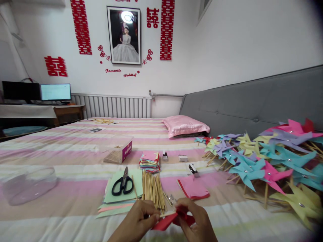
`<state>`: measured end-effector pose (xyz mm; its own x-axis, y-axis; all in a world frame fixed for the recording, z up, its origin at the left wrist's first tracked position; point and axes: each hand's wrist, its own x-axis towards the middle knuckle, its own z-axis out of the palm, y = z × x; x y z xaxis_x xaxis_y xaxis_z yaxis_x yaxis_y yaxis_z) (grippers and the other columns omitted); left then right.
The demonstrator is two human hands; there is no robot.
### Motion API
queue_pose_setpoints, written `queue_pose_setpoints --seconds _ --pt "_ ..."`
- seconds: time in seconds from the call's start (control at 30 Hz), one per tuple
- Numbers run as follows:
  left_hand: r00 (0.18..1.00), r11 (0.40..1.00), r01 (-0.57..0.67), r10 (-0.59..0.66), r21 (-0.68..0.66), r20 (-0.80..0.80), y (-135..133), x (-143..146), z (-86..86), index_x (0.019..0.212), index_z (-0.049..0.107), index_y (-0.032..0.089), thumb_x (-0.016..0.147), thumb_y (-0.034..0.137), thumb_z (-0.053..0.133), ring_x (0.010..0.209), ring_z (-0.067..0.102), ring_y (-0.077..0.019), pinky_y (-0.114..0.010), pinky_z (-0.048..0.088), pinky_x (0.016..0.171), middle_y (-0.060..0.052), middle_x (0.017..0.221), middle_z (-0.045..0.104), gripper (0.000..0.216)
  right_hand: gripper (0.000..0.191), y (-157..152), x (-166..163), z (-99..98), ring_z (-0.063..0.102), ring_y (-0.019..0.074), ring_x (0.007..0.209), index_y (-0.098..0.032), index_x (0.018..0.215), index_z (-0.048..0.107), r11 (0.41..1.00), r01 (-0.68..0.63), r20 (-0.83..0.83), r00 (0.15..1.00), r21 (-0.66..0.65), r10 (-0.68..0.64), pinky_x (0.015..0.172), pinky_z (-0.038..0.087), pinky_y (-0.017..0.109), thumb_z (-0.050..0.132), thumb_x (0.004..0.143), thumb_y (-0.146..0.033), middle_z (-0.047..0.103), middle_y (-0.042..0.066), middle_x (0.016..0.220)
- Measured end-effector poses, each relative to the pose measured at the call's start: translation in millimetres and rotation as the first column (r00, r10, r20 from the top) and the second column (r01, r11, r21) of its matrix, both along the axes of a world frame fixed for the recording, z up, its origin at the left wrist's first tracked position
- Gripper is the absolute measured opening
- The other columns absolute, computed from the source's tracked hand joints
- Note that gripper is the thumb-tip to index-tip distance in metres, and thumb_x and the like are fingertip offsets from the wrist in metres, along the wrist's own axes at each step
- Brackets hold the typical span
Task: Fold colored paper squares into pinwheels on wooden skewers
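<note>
Both hands low in frame, close together, over the near edge of the pink-and-cream striped bedsheet point(75, 201).

Left hand point(137, 222): fingers pinched down on the left end of the red folded paper piece point(166, 222). A thin pale wooden stick point(168, 213) runs across just above the paper at my fingertips. Can't tell if I'm gripping the stick too or only touching it.

Right hand point(198, 222): fingers curled tight on the right side of the same red paper, with folds bunched under the thumb. So the paper is clamped from both ends, held just above the sheet between my hands.

Around it:
- bundle of loose wooden sticks point(152, 190) lying just beyond my hands, pointing away from me
- small cluster of shiny metal pins point(171, 199) beside the bundle's right edge
- black-handled scissors point(122, 183) lying on pale green paper sheets point(114, 196), left of the sticks
- stack of red-pink paper squares point(193, 189) to the right of the sticks
- multicoloured stack of small paper squares point(149, 161) behind the sticks
- big pile of finished paper pinwheels on sticks point(264, 161), blue, pink, yellow and purple, far right against the grey upholstered headboard point(252, 101)
- clear plastic tub point(27, 185) well off to the left
</note>
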<state>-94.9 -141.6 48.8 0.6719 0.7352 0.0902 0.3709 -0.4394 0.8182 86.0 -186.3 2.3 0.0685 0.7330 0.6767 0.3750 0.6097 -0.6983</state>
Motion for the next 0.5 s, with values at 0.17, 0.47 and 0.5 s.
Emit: queue_pose_setpoints --seconds 0.17,0.47,0.5 --pt "0.996 0.996 -0.085 0.085 0.004 0.022 1 3 -11.4 0.07 0.061 0.015 0.081 0.026 0.042 0.073 0.049 -0.0153 -0.023 0.034 0.066 -0.002 0.075 0.056 0.025 0.025 5 7 -0.1 0.06 0.0167 0.068 -0.021 0.096 0.053 0.975 -0.038 -0.147 0.989 -0.217 0.005 0.059 0.053 0.025 0.059 0.072 -0.027 0.062 0.004 0.079" --pt "0.986 0.991 -0.115 0.122 0.063 -0.116 7 3 -23.2 0.073 0.063 0.014 0.084 0.031 0.037 0.055 0.054 -0.0142 -0.022 0.037 0.053 -0.002 0.058 0.06 0.033 0.042 14 18 7.5 0.062 0.0193 0.069 -0.021 0.102 0.048 0.956 -0.003 -0.361 0.926 -0.293 -0.108 0.062 0.05 0.029 0.065 0.067 -0.036 0.063 0.005 0.082" --pt "0.991 0.994 -0.113 0.114 0.011 -0.075 7 4 -25.7 0.076 0.062 0.014 0.085 0.031 0.036 0.054 0.054 -0.0139 -0.022 0.039 0.053 -0.002 0.058 0.06 0.033 0.044 15 20 7.5 0.062 0.0192 0.071 -0.021 0.103 0.048 0.961 0.01 -0.406 0.905 -0.275 -0.126 0.062 0.05 0.029 0.065 0.067 -0.038 0.062 0.006 0.085"
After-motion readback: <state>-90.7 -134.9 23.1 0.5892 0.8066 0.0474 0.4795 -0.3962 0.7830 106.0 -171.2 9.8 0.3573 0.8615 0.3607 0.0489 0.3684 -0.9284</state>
